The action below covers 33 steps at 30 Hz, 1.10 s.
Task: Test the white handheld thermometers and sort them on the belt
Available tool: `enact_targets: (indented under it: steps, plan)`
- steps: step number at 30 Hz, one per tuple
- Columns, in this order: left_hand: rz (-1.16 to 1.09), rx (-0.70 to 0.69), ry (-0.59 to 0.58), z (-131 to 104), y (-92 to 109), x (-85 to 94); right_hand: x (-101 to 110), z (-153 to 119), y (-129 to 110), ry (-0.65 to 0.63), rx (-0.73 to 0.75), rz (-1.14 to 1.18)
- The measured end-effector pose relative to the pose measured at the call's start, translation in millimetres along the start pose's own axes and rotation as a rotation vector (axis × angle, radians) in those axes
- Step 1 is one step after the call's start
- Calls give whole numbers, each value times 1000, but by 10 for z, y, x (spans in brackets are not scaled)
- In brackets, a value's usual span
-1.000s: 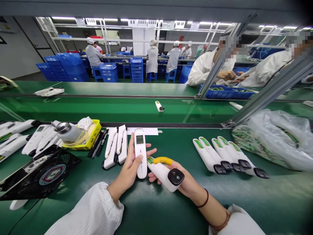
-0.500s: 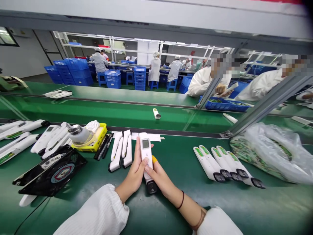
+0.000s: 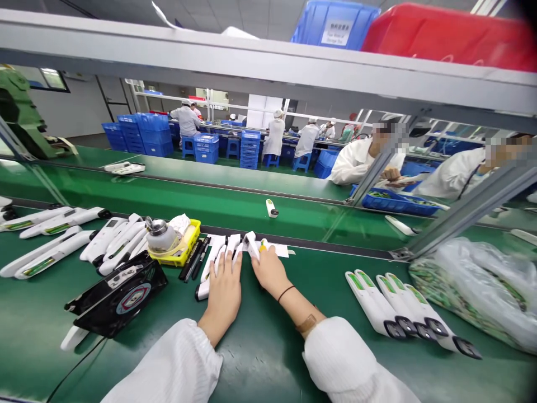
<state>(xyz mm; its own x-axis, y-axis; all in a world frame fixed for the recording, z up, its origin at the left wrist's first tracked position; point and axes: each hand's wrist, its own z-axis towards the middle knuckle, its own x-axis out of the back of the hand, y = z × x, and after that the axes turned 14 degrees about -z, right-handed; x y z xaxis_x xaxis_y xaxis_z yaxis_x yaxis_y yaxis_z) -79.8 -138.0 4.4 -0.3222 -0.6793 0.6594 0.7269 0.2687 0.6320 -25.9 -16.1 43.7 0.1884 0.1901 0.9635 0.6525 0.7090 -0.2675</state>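
My left hand (image 3: 224, 288) lies with its fingers stretched out over a pair of white handheld thermometers (image 3: 217, 242) standing side by side on the green bench. It rests on them and partly covers them. Just to their right, my right hand (image 3: 271, 272) grips another white thermometer (image 3: 250, 244) by its side, near the far edge of the bench. Most of that one is behind my fingers, and its screen cannot be seen. A yellow cover sits on one right fingertip. A strip of white paper (image 3: 280, 250) lies behind the right hand.
Black pens (image 3: 195, 258) and a yellow tray (image 3: 184, 249) with a metal-topped bottle (image 3: 160, 236) stand left. A black fan (image 3: 119, 294) and several white thermometers (image 3: 54, 254) lie further left. To the right are more thermometers (image 3: 380, 302), a plastic bag (image 3: 474, 285) and a metal post (image 3: 474, 190).
The thermometer held between both hands has moved forward and left, beside the standing pair. My left hand has let go of it and spread over that pair. The view has tilted up.
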Motion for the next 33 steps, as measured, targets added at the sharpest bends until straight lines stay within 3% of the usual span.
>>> enact_targets:
  steps: [4,8,12,14,18,19,21,24,26,28,30,33]
  plan:
    - [58,-59,-43,49,-165,110,-129,-31,-173,-24,94,25]
    - [62,-101,-64,49,-202,164,-118,-49,-144,-50,225,95]
    - [33,-236,-29,-24,-51,178,16,331,24,16,228,26]
    - [-39,-346,-150,-63,56,172,82,701,124,64,206,-22]
    - [-224,-532,-622,-88,186,93,95,1485,307,145,165,-48]
    - [-265,-521,-696,-82,191,59,69,1642,339,152,157,-37]
    - [-350,-366,-756,-56,177,-6,-5,1886,374,154,150,11]
    - [-461,-110,-750,-14,139,-50,-110,2089,345,172,146,138]
    - [-464,-166,-761,-10,124,-34,-126,2112,288,209,127,252]
    - [-421,-318,-736,-38,115,-1,-71,2011,239,258,101,377]
    - [-380,-416,-615,-94,105,24,52,1752,232,315,83,481]
    - [-352,-385,-242,-198,90,28,290,1067,310,380,115,623]
